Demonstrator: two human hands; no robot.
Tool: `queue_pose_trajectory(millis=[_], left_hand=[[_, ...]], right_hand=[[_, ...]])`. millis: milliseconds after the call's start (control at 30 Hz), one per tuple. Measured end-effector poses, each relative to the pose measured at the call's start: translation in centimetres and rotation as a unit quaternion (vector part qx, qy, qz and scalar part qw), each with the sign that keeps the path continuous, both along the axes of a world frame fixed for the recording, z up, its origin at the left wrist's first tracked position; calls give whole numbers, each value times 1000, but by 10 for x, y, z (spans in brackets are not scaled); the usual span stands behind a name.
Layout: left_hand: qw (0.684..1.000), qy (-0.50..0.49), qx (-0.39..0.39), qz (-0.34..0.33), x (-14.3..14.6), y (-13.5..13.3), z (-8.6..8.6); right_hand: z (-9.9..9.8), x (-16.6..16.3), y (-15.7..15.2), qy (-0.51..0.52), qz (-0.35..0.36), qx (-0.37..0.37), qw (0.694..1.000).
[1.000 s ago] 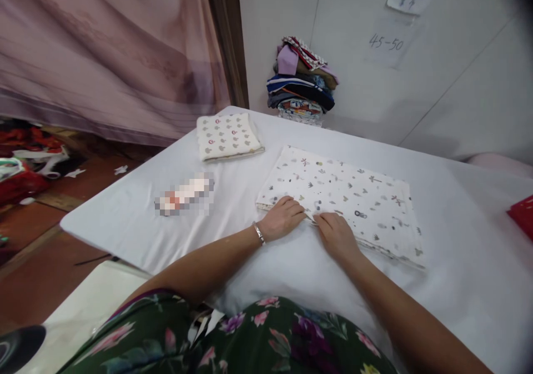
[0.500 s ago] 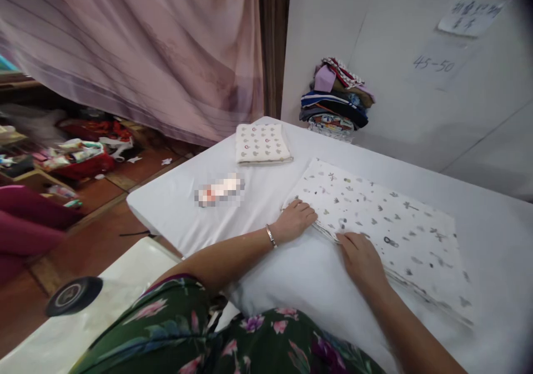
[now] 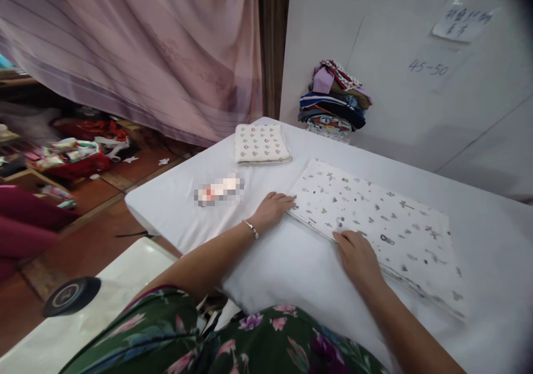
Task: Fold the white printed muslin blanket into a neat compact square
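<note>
A white printed cotton cloth (image 3: 366, 213), folded into a flat rectangle of several layers, lies on the white-covered table. My left hand (image 3: 272, 206), with a bracelet at the wrist, is at its left front corner, fingers closed over the edge. Partway along the front edge, my right hand (image 3: 356, 252) pinches the layers between thumb and fingers. Behind the left hand rests a smaller folded cloth (image 3: 262, 143) with a grey and red print, touched by neither hand.
A pixelated item (image 3: 219, 189) lies on the table's left part. Folded clothes are stacked in a pile (image 3: 333, 99) against the wall. A pink curtain (image 3: 200, 51) hangs at the back. Left of me stand a white surface (image 3: 125, 285) with a dark round object (image 3: 71, 296), and a red bin (image 3: 75, 160).
My left hand has slid left along the front edge to the cloth's corner, and the edge there looks straighter. My right hand has stayed nearly in place.
</note>
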State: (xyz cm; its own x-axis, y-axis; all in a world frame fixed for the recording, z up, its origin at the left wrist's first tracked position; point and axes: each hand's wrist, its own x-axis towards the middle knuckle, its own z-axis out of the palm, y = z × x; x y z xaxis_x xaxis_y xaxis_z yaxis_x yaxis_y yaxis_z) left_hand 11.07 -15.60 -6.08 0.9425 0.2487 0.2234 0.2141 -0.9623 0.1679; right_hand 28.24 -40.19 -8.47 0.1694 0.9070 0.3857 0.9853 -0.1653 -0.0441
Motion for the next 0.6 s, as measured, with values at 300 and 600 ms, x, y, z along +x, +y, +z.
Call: queue_pose_trajectory(millis=[300,600], left_hand=[[1000,-27,7,-7,5,6,2],[980,-98,-170,43,0,7,-8]], right_hand=[[3,-2,2,12,7,10,1000],[3,-7,3,-13,-5,-21,1000]])
